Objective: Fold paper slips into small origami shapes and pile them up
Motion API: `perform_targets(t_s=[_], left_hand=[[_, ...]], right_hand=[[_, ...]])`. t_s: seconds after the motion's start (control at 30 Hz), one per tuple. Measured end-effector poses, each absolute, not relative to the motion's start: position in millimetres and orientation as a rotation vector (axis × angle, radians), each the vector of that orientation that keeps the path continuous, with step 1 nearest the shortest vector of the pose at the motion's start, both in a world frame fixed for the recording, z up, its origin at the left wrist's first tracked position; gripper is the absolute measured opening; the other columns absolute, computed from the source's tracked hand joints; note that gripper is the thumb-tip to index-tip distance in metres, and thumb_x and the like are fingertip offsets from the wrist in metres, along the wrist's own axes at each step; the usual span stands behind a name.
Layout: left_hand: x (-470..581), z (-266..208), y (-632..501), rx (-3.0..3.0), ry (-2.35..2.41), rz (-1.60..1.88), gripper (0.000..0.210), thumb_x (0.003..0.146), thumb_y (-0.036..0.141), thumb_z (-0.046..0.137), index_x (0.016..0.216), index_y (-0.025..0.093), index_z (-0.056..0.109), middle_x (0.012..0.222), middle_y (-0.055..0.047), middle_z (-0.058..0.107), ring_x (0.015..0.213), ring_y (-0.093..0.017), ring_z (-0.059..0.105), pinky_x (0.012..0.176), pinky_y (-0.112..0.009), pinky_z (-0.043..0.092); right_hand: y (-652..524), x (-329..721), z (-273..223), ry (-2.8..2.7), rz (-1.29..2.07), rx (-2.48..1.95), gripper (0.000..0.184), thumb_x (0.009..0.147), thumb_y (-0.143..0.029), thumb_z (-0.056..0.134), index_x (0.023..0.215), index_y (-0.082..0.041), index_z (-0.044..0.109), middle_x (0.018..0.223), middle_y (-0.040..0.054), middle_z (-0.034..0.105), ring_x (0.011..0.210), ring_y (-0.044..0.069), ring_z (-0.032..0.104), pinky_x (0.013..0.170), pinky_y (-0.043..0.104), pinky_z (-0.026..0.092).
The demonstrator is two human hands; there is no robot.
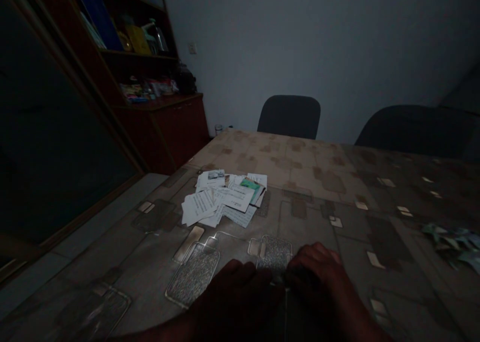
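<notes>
My left hand (pixel 242 294) and my right hand (pixel 324 277) are close together above the near edge of the patterned tablecloth (pixel 300 162). Both have their fingers curled in and are in deep shadow. A small pale bit (pixel 277 280) shows between the fingertips, too dark and small to name. Farther off, to the left, lies a loose pile of torn printed paper pieces (pixel 234 199), white with text, one with a green patch and one with a small picture. Neither hand touches that pile.
Crumpled greenish scraps (pixel 455 242) lie at the table's right edge. Two dark chairs (pixel 288 116) stand behind the table against a pale wall. At the left back is a red-brown cabinet (pixel 180 127) with filled shelves. The room is dim.
</notes>
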State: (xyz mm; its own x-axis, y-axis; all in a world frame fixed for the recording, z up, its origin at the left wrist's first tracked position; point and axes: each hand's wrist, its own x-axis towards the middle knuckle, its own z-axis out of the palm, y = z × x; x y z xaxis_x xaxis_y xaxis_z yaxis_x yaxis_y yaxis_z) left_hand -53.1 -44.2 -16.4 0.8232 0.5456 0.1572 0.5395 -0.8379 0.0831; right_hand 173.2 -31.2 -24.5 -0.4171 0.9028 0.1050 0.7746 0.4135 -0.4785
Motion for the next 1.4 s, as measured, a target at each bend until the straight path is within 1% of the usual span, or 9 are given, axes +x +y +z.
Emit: perform_targets(t_s=[0.17, 0.27, 0.4, 0.63, 0.87, 1.07, 1.17, 1.3, 1.4], left_hand=[[-54, -18, -44, 2.971, 0.881, 0.294, 0.027, 0.094, 0.034, 0.055, 0.116, 0.02, 0.051, 0.099, -0.002, 0.064, 0.075, -0.019, 0.053, 0.062, -0.035, 0.034], [-55, -21, -45, 2.967, 0.902, 0.305, 0.024, 0.095, 0.034, 0.054, 0.115, 0.02, 0.051, 0.101, -0.002, 0.064, 0.075, -0.019, 0.053, 0.063, -0.036, 0.033], [-56, -23, -45, 2.97, 0.885, 0.332, 0.03, 0.095, 0.037, 0.054, 0.119, 0.02, 0.05, 0.105, -0.002, 0.065, 0.076, -0.02, 0.053, 0.065, -0.037, 0.034], [-53, -22, -45, 2.942, 0.913, 0.22, 0.029, 0.094, 0.032, 0.056, 0.119, 0.021, 0.05, 0.102, -0.001, 0.065, 0.078, -0.02, 0.055, 0.066, -0.037, 0.037], [-55, -25, -45, 2.943, 0.935, 0.256, 0.03, 0.094, 0.035, 0.055, 0.121, 0.022, 0.049, 0.105, -0.002, 0.064, 0.08, -0.021, 0.054, 0.067, -0.038, 0.036], [-60, -35, -43, 2.99, 0.901, 0.298, 0.031, 0.094, 0.024, 0.055, 0.124, 0.023, 0.047, 0.111, -0.003, 0.062, 0.078, -0.02, 0.053, 0.066, -0.038, 0.037], [-60, -37, -42, 3.007, 0.903, 0.294, 0.032, 0.094, 0.022, 0.054, 0.125, 0.021, 0.046, 0.109, -0.004, 0.062, 0.078, -0.021, 0.053, 0.065, -0.038, 0.038], [-62, -38, -44, 3.013, 0.933, 0.237, 0.03, 0.093, 0.02, 0.055, 0.121, 0.02, 0.047, 0.107, -0.004, 0.062, 0.079, -0.021, 0.053, 0.068, -0.038, 0.04], [-64, -38, -46, 3.054, 0.943, 0.194, 0.031, 0.093, 0.021, 0.055, 0.123, 0.018, 0.046, 0.11, -0.006, 0.06, 0.082, -0.02, 0.052, 0.071, -0.037, 0.041]], right_hand=[[-34, 173, -22, -2.336, 0.546, -1.448, 0.008, 0.086, -0.021, 0.068, 0.08, -0.024, 0.064, 0.081, 0.0013, 0.067, 0.082, 0.024, 0.06, 0.074, 0.039, 0.04], [-34, 173, -21, -2.346, 0.547, -1.421, 0.008, 0.087, -0.019, 0.066, 0.082, -0.024, 0.064, 0.081, 0.0017, 0.066, 0.081, 0.024, 0.059, 0.073, 0.039, 0.04], [-34, 172, -20, -2.328, 0.549, -1.42, 0.012, 0.084, -0.013, 0.069, 0.08, -0.024, 0.064, 0.08, 0.0014, 0.066, 0.081, 0.024, 0.059, 0.073, 0.039, 0.038], [-35, 168, -22, -2.235, 0.512, -1.417, 0.017, 0.079, -0.006, 0.072, 0.074, -0.021, 0.064, 0.074, -0.0006, 0.063, 0.075, 0.022, 0.057, 0.071, 0.037, 0.035], [-35, 170, -24, -2.216, 0.526, -1.383, 0.018, 0.079, -0.006, 0.07, 0.075, -0.022, 0.063, 0.075, -0.0007, 0.063, 0.076, 0.022, 0.056, 0.072, 0.036, 0.034], [-32, 175, -33, -2.245, 0.53, -1.329, 0.016, 0.08, -0.01, 0.069, 0.077, -0.024, 0.062, 0.075, -0.0012, 0.063, 0.076, 0.022, 0.057, 0.07, 0.035, 0.033], [-32, 175, -34, -2.226, 0.525, -1.324, 0.016, 0.08, -0.009, 0.068, 0.077, -0.024, 0.062, 0.074, -0.0013, 0.063, 0.076, 0.021, 0.057, 0.071, 0.034, 0.033], [-33, 174, -29, -2.239, 0.548, -1.327, 0.015, 0.082, -0.011, 0.067, 0.077, -0.024, 0.063, 0.075, -0.0008, 0.064, 0.076, 0.021, 0.057, 0.071, 0.034, 0.033], [-32, 174, -29, -2.245, 0.528, -1.35, 0.014, 0.082, -0.012, 0.067, 0.077, -0.024, 0.063, 0.077, -0.0004, 0.065, 0.078, 0.021, 0.057, 0.072, 0.034, 0.033]])
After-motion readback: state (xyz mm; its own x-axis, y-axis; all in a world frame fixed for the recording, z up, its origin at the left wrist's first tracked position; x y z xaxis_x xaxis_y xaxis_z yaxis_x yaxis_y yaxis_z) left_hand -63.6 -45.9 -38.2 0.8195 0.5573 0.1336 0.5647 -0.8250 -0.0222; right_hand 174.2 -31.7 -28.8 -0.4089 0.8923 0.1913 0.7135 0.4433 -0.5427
